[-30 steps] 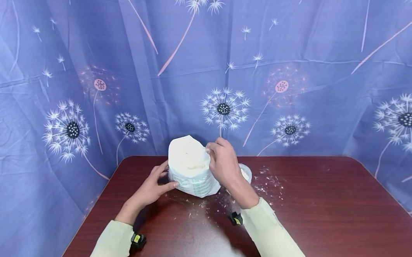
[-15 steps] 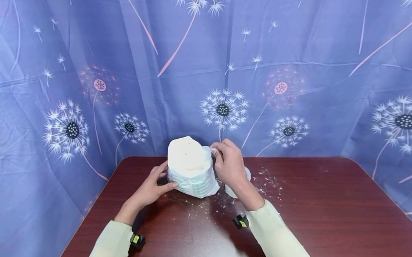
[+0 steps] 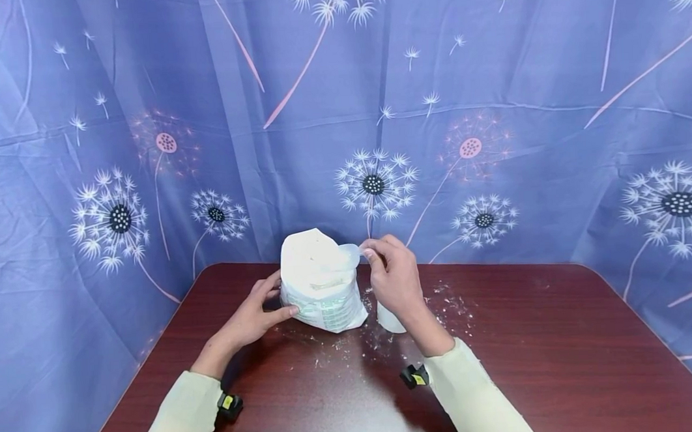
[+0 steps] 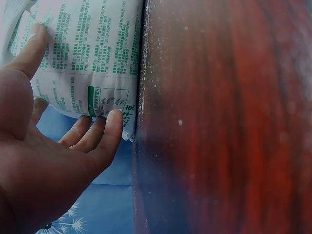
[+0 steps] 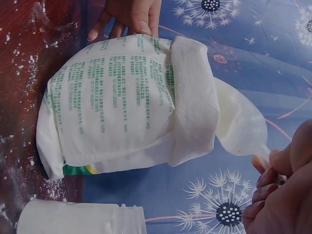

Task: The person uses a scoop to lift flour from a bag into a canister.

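Observation:
A white woven flour bag (image 3: 327, 311) with green print stands with its rim folded down and white powder showing inside. My left hand (image 3: 261, 315) rests against its left side, thumb on the front and fingers spread fairly straight, as the left wrist view also shows. My right hand (image 3: 395, 275) pinches the thin handle of a translucent white scoop (image 5: 242, 122). The scoop's bowl is at the right side of the bag's mouth, partly hidden by the folded rim in the right wrist view. Below my right hand stands a translucent plastic jar (image 5: 73, 218) with a threaded neck.
White powder (image 3: 453, 308) is scattered over the dark red wooden table (image 3: 564, 348), mostly round the bag and jar. A blue curtain (image 3: 296, 166) with a dandelion pattern hangs behind the table and along its left side.
My right hand has drawn back a little to the right and down, and the scoop's bowl now shows at the bag's rim. More of the jar's side is visible. My left hand stays put.

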The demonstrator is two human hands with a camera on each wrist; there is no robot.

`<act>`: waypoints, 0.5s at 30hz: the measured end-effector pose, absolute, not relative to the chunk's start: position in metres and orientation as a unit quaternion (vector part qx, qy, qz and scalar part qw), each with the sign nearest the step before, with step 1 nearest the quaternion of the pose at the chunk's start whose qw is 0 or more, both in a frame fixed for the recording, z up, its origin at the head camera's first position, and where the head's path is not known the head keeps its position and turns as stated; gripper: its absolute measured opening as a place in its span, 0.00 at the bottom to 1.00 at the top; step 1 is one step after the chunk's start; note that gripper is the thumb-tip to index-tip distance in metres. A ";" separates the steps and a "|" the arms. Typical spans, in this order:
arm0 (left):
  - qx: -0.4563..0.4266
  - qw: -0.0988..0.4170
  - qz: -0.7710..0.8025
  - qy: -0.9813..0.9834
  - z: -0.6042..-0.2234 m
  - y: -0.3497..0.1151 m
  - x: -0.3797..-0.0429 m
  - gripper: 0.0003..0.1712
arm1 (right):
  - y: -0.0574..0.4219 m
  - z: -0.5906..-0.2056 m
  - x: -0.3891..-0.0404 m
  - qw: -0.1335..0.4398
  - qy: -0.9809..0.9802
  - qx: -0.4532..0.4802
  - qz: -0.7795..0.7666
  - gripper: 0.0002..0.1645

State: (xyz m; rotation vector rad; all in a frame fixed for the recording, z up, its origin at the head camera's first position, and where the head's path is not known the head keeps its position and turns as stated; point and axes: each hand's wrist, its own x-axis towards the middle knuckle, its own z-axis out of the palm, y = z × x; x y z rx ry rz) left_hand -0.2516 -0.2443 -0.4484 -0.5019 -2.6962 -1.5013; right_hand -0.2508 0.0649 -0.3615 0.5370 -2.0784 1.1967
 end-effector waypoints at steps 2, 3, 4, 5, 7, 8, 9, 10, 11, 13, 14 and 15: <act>-0.160 0.007 -0.479 -0.863 -0.448 -0.244 -0.251 0.53 | 0.067 -0.363 -0.251 0.340 -0.793 0.207 0.462 0.07; -0.160 0.006 -0.478 -0.864 -0.447 -0.244 -0.251 0.53 | 0.067 -0.363 -0.250 0.340 -0.790 0.208 0.465 0.07; -0.160 0.006 -0.477 -0.864 -0.447 -0.244 -0.251 0.53 | 0.068 -0.363 -0.250 0.341 -0.788 0.210 0.467 0.07; -0.160 0.006 -0.477 -0.864 -0.447 -0.244 -0.251 0.53 | 0.069 -0.363 -0.250 0.340 -0.787 0.212 0.470 0.06; -0.159 0.006 -0.476 -0.865 -0.446 -0.244 -0.251 0.53 | 0.071 -0.363 -0.249 0.338 -0.784 0.214 0.476 0.07; -0.159 0.007 -0.476 -0.865 -0.446 -0.243 -0.251 0.53 | 0.072 -0.363 -0.249 0.336 -0.782 0.214 0.480 0.07; -0.160 0.007 -0.476 -0.865 -0.446 -0.243 -0.251 0.53 | 0.072 -0.363 -0.248 0.335 -0.780 0.213 0.484 0.07; -0.159 0.008 -0.476 -0.865 -0.447 -0.244 -0.251 0.53 | 0.073 -0.363 -0.248 0.333 -0.779 0.212 0.487 0.07; -0.159 0.008 -0.476 -0.865 -0.447 -0.244 -0.251 0.53 | 0.074 -0.364 -0.247 0.331 -0.777 0.211 0.491 0.07; -0.159 0.008 -0.475 -0.865 -0.448 -0.244 -0.251 0.53 | 0.076 -0.365 -0.247 0.330 -0.774 0.209 0.499 0.08; -0.159 0.008 -0.475 -0.865 -0.448 -0.244 -0.252 0.53 | 0.077 -0.366 -0.247 0.330 -0.773 0.208 0.501 0.08; -0.159 0.008 -0.476 -0.865 -0.448 -0.244 -0.252 0.53 | 0.078 -0.366 -0.247 0.329 -0.771 0.207 0.505 0.08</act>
